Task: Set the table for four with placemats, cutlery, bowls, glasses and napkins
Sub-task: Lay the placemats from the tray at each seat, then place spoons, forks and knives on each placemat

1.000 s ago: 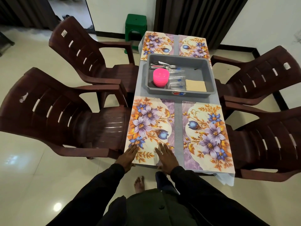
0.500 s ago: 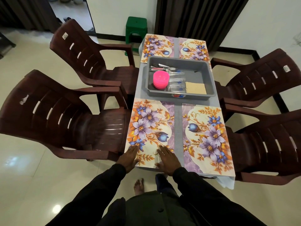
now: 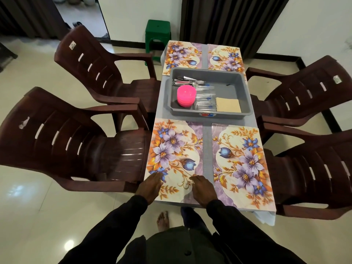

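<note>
I saw both hands flat on the near-left placemat [image 3: 174, 149], left hand [image 3: 148, 187] and right hand [image 3: 203, 188] apart, the grey tub [image 3: 245, 92] beyond it holding pink bowls [image 3: 185, 96].

Four dark brown plastic chairs [image 3: 99, 149] noted, two per side. Green plastic stool [image 3: 157, 33] against far wall. Dark curtains [image 3: 228, 21] hanging behind. Glossy cream floor tiles [image 3: 38, 216].

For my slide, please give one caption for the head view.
Both hands flat on near-left placemat; bowls wait in tray.
</note>
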